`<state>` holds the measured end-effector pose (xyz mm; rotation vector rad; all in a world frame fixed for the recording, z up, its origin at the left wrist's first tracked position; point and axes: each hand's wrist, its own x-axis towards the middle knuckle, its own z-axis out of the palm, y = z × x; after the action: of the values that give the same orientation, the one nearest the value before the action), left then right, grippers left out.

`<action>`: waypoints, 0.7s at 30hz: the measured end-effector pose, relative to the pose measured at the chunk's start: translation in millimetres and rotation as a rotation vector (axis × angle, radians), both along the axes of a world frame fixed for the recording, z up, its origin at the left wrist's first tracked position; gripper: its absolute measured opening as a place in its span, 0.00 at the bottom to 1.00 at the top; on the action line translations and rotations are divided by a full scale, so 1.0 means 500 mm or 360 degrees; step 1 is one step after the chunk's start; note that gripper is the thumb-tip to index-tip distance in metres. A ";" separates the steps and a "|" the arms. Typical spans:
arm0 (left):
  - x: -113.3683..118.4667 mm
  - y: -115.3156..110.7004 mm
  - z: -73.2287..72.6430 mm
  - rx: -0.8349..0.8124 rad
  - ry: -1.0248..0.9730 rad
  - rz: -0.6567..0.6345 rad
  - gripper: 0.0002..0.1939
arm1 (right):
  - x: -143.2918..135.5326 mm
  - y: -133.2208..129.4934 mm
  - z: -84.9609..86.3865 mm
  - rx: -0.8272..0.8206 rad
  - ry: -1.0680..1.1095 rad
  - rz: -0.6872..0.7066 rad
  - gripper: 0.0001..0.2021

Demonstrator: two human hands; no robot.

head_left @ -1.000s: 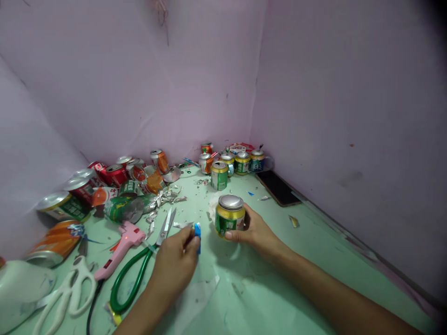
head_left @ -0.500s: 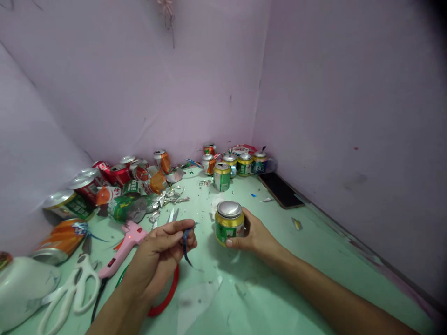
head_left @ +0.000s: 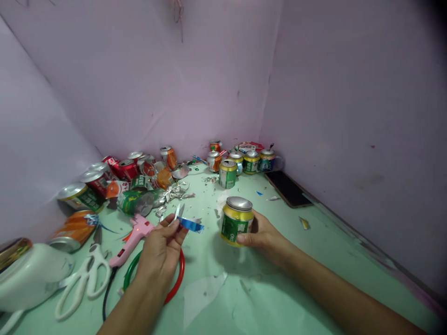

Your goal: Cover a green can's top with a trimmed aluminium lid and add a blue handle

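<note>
My left hand (head_left: pixel 163 246) pinches a blue metal strip (head_left: pixel 191 225) between thumb and fingers, its free end pointing right. My right hand (head_left: pixel 265 236) is wrapped round a short green and yellow can (head_left: pixel 236 222) from its right side, thumb across the front. The can is upright, its silver end facing up, and a gap separates it from the strip. Beneath my left wrist lies a red and green ring (head_left: pixel 179 277). A pink glue gun (head_left: pixel 132 239) rests left of this hand.
White-handled scissors (head_left: pixel 85 279) and a white object (head_left: pixel 33 274) lie at the left. Several cans (head_left: pixel 93 181) and silver scraps (head_left: pixel 174 191) fill the back left. More cans (head_left: pixel 227 174) stand at the back, left of a black phone (head_left: pixel 288 188).
The blue strip has turned from hanging down to pointing right, showing its bright face. The can in my right hand is slightly nearer. The whole view has shifted a little.
</note>
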<state>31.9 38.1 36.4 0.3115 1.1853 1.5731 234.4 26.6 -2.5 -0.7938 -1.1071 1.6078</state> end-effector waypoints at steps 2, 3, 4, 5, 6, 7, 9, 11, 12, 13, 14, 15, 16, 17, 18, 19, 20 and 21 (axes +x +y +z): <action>0.004 -0.004 -0.004 0.0037 0.0003 0.0030 0.13 | -0.003 -0.008 0.007 -0.0008 0.0112 0.0205 0.29; 0.008 -0.008 -0.006 0.0060 0.0009 0.0039 0.13 | -0.005 -0.013 0.011 -0.0027 0.0170 0.0323 0.29; 0.013 -0.013 -0.009 0.0081 0.0013 0.0037 0.13 | -0.008 -0.019 0.014 -0.0052 0.0223 0.0438 0.29; 0.019 -0.018 -0.012 0.0100 0.0018 0.0028 0.12 | -0.011 -0.024 0.018 -0.0074 0.0265 0.0541 0.29; 0.025 -0.022 -0.016 0.0117 0.0024 0.0012 0.12 | -0.014 -0.029 0.021 -0.0094 0.0290 0.0626 0.30; 0.030 -0.026 -0.019 0.0133 0.0032 -0.0009 0.11 | -0.017 -0.032 0.023 -0.0109 0.0302 0.0682 0.30; 0.039 -0.034 -0.025 0.0176 0.0069 -0.0050 0.09 | -0.020 -0.036 0.026 -0.0123 0.0306 0.0689 0.30; 0.044 -0.043 -0.027 0.0237 0.0128 -0.0084 0.07 | -0.019 -0.036 0.027 -0.0145 0.0308 0.0611 0.30; 0.045 -0.047 -0.027 0.0260 0.0146 -0.0107 0.07 | -0.016 -0.034 0.028 -0.0162 0.0321 0.0569 0.30; 0.044 -0.052 -0.027 0.0309 0.0204 -0.0141 0.06 | -0.013 -0.032 0.028 -0.0177 0.0337 0.0531 0.30; 0.043 -0.057 -0.027 0.0395 0.0341 -0.0174 0.06 | -0.009 -0.030 0.028 -0.0197 0.0348 0.0501 0.31; 0.041 -0.061 -0.029 0.0507 0.0569 -0.0202 0.05 | -0.004 -0.029 0.028 -0.0218 0.0358 0.0473 0.31; 0.039 -0.063 -0.033 0.0628 0.0870 -0.0228 0.05 | 0.000 -0.027 0.029 -0.0234 0.0372 0.0443 0.32; 0.037 -0.064 -0.038 0.0747 0.1209 -0.0259 0.05 | 0.004 -0.027 0.030 -0.0246 0.0385 0.0414 0.33; 0.035 -0.063 -0.045 0.0833 0.1521 -0.0310 0.05 | 0.007 -0.027 0.032 -0.0260 0.0396 0.0390 0.33; 0.035 -0.061 -0.053 0.0871 0.1745 -0.0388 0.06 | 0.008 -0.028 0.034 -0.0274 0.0407 0.0382 0.34; 0.035 -0.058 -0.061 0.0860 0.1847 -0.0491 0.10 | 0.009 -0.029 0.035 -0.0287 0.0421 0.0394 0.35; 0.036 -0.056 -0.068 0.0842 0.1839 -0.0611 0.15 | 0.008 -0.030 0.036 -0.0296 0.0438 0.0424 0.35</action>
<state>50.0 10.3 2.5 1.8578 1.3598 1.3030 238.2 11.4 15.5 -0.5362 -0.9013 1.9993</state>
